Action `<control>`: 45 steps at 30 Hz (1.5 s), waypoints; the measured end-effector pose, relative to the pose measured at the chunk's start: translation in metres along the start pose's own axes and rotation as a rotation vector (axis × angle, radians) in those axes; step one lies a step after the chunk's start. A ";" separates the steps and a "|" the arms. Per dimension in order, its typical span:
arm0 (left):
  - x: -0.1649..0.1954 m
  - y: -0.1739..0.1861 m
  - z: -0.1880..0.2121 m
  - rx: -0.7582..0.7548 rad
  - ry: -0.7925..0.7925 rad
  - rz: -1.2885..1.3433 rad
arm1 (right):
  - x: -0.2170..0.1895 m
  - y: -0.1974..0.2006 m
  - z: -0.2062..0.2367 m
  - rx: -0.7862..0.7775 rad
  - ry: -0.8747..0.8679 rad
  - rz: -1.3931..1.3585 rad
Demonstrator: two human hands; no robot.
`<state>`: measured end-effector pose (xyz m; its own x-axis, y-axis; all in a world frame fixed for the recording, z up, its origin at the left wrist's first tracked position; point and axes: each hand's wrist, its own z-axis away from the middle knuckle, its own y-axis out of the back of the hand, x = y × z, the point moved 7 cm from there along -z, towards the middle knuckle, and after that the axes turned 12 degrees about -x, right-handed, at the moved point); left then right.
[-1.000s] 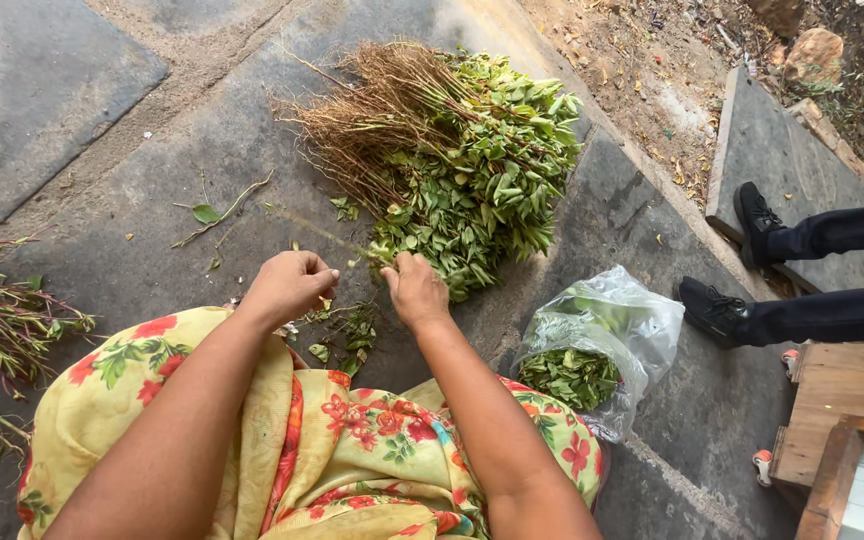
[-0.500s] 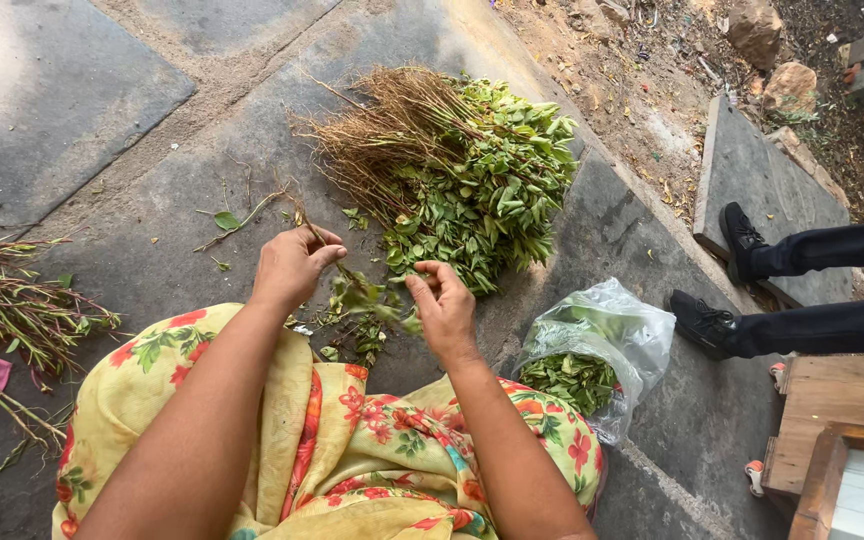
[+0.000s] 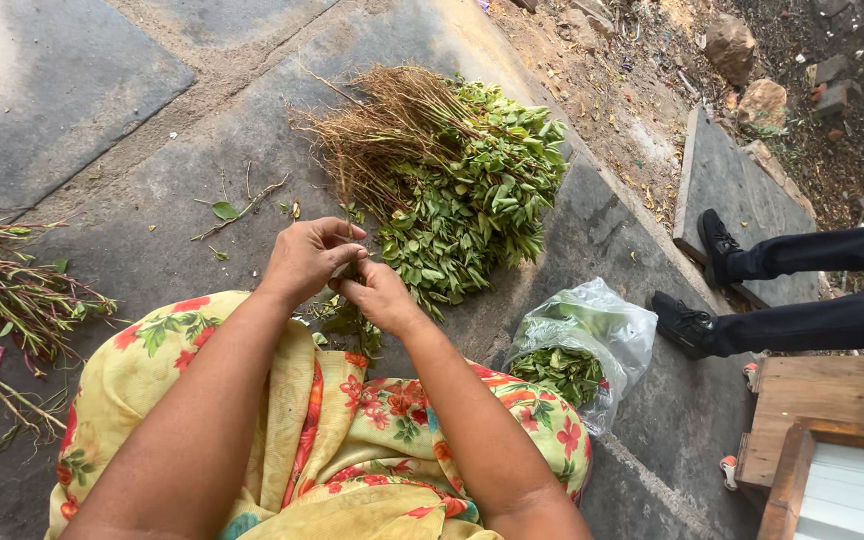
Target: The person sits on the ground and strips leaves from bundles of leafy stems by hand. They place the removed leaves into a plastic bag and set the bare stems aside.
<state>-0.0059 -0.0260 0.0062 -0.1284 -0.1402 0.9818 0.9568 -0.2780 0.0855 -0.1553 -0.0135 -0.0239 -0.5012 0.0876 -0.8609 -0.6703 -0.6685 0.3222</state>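
While I am watching from afar, left hand [image 3: 304, 258] and right hand [image 3: 380, 295] are pinching one leafy sprig [image 3: 352, 315] together — grip closed on it — just beside the heaped greens [image 3: 452, 190] on the stone floor [image 3: 102, 150].

leafy green sprig [image 3: 352, 318] hangs, pinched between both hands.

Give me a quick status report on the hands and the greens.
Left hand and right hand together, pinching a leafy sprig. Pile of rooted greens just ahead. Plastic bag of picked leaves at right. Nothing in the way.
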 end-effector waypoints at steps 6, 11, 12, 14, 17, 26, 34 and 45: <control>0.005 -0.001 -0.001 -0.020 -0.158 -0.117 | 0.027 0.003 -0.005 -0.284 -0.302 0.156; -0.014 -0.010 -0.012 -0.119 -0.097 0.197 | 0.016 -0.002 0.000 -0.438 -0.202 -0.031; -0.018 -0.013 -0.014 -0.150 -0.070 0.282 | 0.014 -0.005 0.002 -0.453 -0.203 -0.096; -0.021 -0.016 -0.016 -0.195 -0.078 0.446 | 0.012 -0.005 0.004 -0.356 -0.219 -0.103; -0.023 -0.018 -0.016 -0.222 -0.084 0.454 | 0.002 -0.009 0.008 -0.374 -0.176 -0.048; -0.023 -0.034 -0.016 -0.296 -0.106 0.224 | 0.003 -0.004 0.009 -0.504 -0.198 0.917; -0.041 -0.006 -0.026 0.105 -0.068 0.996 | -0.033 -0.027 -0.014 -0.154 -0.142 0.674; -0.057 0.061 -0.023 0.689 -0.082 1.005 | -0.080 -0.090 0.048 -0.181 -0.055 0.672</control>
<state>0.0536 -0.0567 -0.0489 0.7410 0.0647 0.6684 0.5620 0.4851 -0.6700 -0.0810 0.0753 0.0354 -0.8057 -0.3534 -0.4753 -0.1063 -0.7031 0.7031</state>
